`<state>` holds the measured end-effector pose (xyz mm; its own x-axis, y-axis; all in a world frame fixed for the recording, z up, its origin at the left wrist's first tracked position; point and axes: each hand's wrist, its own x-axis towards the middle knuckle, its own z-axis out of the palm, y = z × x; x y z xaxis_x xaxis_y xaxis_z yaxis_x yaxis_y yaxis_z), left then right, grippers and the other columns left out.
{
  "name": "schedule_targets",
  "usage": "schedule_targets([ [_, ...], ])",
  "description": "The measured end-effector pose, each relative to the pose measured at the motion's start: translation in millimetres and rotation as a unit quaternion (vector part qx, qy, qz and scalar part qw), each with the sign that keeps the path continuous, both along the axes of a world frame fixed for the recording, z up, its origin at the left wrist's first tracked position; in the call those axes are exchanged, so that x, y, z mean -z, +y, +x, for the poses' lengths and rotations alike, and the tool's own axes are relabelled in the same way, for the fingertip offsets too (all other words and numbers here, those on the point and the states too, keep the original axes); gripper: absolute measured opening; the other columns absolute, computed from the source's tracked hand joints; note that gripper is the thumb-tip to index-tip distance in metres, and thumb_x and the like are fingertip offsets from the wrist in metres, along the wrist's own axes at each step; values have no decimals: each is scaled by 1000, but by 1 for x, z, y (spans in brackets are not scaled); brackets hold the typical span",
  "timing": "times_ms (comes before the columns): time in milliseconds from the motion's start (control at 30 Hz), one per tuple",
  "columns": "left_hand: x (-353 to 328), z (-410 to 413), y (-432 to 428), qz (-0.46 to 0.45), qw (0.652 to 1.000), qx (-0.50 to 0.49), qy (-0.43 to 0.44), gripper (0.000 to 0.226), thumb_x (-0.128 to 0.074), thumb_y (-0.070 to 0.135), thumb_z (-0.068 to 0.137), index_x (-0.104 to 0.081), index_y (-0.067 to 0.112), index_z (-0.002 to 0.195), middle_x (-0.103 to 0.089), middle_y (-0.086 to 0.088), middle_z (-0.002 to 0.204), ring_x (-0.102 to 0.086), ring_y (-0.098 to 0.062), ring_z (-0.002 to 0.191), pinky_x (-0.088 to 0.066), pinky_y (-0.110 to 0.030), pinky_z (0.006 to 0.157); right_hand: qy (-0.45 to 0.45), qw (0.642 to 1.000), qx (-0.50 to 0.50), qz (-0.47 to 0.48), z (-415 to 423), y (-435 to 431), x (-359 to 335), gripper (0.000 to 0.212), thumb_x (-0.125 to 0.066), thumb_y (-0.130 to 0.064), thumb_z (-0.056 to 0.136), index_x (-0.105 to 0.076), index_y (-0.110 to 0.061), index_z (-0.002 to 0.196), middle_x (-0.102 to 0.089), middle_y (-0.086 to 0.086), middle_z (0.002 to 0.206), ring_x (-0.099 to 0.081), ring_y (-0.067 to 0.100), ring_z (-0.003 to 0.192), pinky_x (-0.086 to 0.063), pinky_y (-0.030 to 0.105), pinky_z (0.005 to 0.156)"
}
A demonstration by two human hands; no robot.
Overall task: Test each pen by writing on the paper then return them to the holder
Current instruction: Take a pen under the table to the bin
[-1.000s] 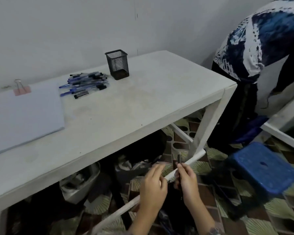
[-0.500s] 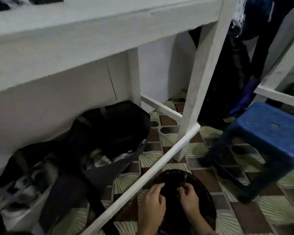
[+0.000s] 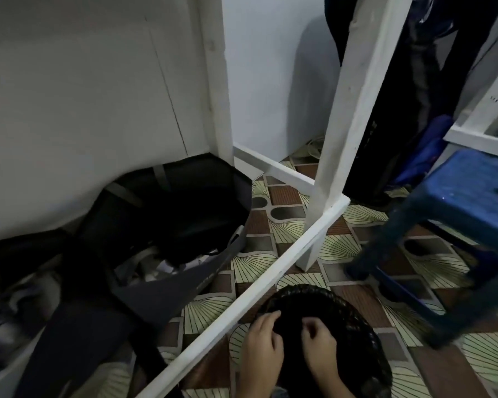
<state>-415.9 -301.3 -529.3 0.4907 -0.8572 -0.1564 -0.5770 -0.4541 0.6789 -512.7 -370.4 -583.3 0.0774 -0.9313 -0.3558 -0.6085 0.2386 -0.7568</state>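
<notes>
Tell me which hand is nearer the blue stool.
Right. The right hand lies down-left of the blue stool; the left hand is farther left, by the white rail.

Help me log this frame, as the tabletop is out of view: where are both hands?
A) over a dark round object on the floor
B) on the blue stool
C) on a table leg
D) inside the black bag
A: the left hand and right hand sit over the dark round object on the floor, apart from the stool and the bag.
</notes>
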Motion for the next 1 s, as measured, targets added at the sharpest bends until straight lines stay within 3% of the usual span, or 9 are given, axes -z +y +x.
schedule_targets([
  [133, -43, 9, 9, -46, 996, -70, -4, 41, -44, 12, 90, -52, 27, 127, -50, 18, 128, -46, 0, 117, -37, -13, 95, -94, 991, -33, -88, 31, 6, -67, 17, -54, -1, 88, -60, -16, 89, -64, 0, 90, -58, 12, 86, -39, 16, 74],
  [267, -92, 21, 27, -82, 989, -121, 6, 39, -45, 9, 89, -55, 25, 123, -53, 19, 123, -51, -1, 110, -43, -16, 88, -148, 981, -88, -85, 57, 21, -128, 20, -52, 0, 89, -58, -20, 86, -62, -7, 84, -57, 3, 80, -42, 4, 65],
  [400, -143, 28, 46, -120, 977, -174, -3, 38, -47, 9, 88, -58, 25, 120, -51, 24, 115, -51, 2, 105, -45, -17, 87, -163, 973, -125, -102, 72, 41, -179, 30, -53, 3, 87, -57, -26, 81, -64, -3, 85, -60, 9, 81, -44, 8, 67],
  [567, -220, 34, 68, -168, 959, -230, -8, 35, -45, 15, 86, -60, 24, 116, -58, 18, 115, -50, 6, 104, -39, -7, 86, -190, 952, -194, -140, 88, 67, -266, 25, -56, 5, 85, -60, -20, 81, -64, -6, 79, -59, 5, 77, -45, 11, 68],
  [633, -256, 33, 79, -201, 945, -257, -13, 37, -36, 27, 84, -60, 28, 112, -61, 16, 111, -51, 9, 100, -39, -4, 85, -201, 941, -226, -151, 93, 80, -304, 24, -55, 4, 86, -61, -19, 82, -63, -4, 80, -59, 4, 77, -48, 18, 69],
  [700, -290, 34, 92, -237, 929, -284, -30, 35, -33, 30, 82, -58, 33, 106, -62, 18, 105, -53, 8, 97, -41, -4, 81, -215, 928, -246, -180, 96, 93, -340, 26, -55, 2, 86, -60, -23, 80, -62, -5, 79, -58, 0, 78, -44, 10, 69],
  [833, -362, 34, 121, -329, 888, -305, -97, 31, -39, 19, 81, -59, 32, 102, -60, 23, 101, -58, 6, 92, -47, -13, 78, -258, 893, -264, -258, 102, 119, -416, 27, -51, -11, 80, -53, -37, 75, -60, -12, 73, -57, -6, 75, -39, 3, 66],
  [933, -418, 38, 143, -404, 845, -320, -139, 30, -41, 13, 83, -62, 26, 101, -63, 14, 102, -59, 4, 93, -47, -11, 78, -307, 857, -296, -287, 113, 137, -478, 17, -49, -20, 80, -56, -35, 78, -62, -15, 74, -59, -4, 74, -42, 5, 66],
  [1000, -452, 49, 157, -423, 820, -345, -173, 29, -40, 12, 83, -61, 22, 100, -64, 8, 99, -56, 8, 95, -42, -5, 82, -331, 846, -317, -273, 128, 148, -513, 22, -53, -15, 81, -57, -36, 78, -64, -14, 75, -61, -2, 75, -45, 8, 65],
])
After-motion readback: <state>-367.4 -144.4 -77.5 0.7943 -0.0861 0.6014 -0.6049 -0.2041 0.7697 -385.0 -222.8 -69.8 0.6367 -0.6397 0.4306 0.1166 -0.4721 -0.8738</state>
